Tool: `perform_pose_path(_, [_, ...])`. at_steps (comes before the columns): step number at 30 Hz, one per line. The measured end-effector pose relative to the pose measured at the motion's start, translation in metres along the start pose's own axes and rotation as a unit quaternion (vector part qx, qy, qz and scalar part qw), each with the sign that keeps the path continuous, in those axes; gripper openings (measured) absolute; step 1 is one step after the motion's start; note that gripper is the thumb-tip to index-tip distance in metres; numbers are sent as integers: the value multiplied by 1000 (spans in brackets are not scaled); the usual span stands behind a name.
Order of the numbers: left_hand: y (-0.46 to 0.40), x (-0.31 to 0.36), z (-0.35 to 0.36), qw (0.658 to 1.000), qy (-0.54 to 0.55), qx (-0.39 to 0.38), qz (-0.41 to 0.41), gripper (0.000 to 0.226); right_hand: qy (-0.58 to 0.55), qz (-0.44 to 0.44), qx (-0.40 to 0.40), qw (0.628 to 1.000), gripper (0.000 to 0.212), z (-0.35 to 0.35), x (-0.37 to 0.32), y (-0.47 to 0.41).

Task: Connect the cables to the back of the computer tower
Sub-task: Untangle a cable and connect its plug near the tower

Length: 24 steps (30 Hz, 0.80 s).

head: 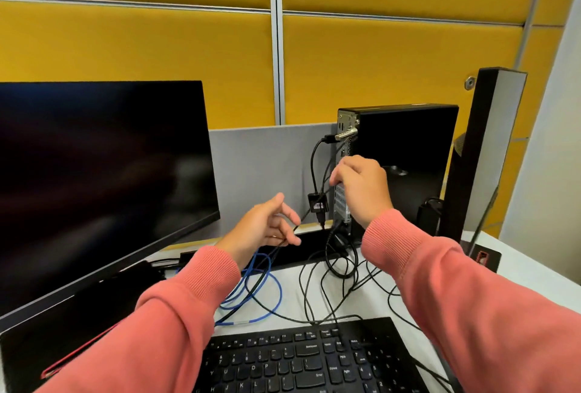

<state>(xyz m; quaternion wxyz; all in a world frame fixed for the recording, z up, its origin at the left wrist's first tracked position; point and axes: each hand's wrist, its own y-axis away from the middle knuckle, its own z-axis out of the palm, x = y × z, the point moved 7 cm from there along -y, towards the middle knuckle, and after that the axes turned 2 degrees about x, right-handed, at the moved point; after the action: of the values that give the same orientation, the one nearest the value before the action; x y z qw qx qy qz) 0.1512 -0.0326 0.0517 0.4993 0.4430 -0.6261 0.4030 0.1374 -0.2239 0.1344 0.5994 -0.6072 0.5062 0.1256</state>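
keyboard (pixel 308 361) keys: Backspace, Home, PgUp

Two arms enter from the lower edge of the frame, both in long salmon-pink knit sleeves, soft sweatshirt-type fabric. Left sleeve (pixel 176 304) at lower centre-left, right sleeve (pixel 465 292) at lower right; each ends in a ribbed cuff at the wrist, fine vertical ribs. Left hand (pixel 261 229) and right hand (pixel 361 185) bare, no gloves; thin ring (pixel 274 236) on a left finger.
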Motion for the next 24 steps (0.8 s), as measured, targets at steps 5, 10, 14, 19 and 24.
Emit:
perform_pose_path(5, [-10, 36, -2, 994, -12, 94, 46, 36, 9, -48, -120, 991, 27, 27, -8, 23])
perform_pose_path(10, [-15, 46, 11, 998, -39, 50, -10, 52, -30, -72, -246, 966, 27, 55, -6, 49])
perform_pose_path(14, [-16, 46, 27, 999, -4, 31, -9, 36, 104, -150, -302, 936, 33, 68, -5, 64])
perform_pose_path(19, [-17, 56, 27, 996, 21, 63, 68, 13, 256, -226, -284, 896, 27, 65, 6, 69])
perform_pose_path(24, [-19, 72, 13, 981, 18, 125, 145, 17, 296, -274, -246, 882, 17, 58, 21, 68])
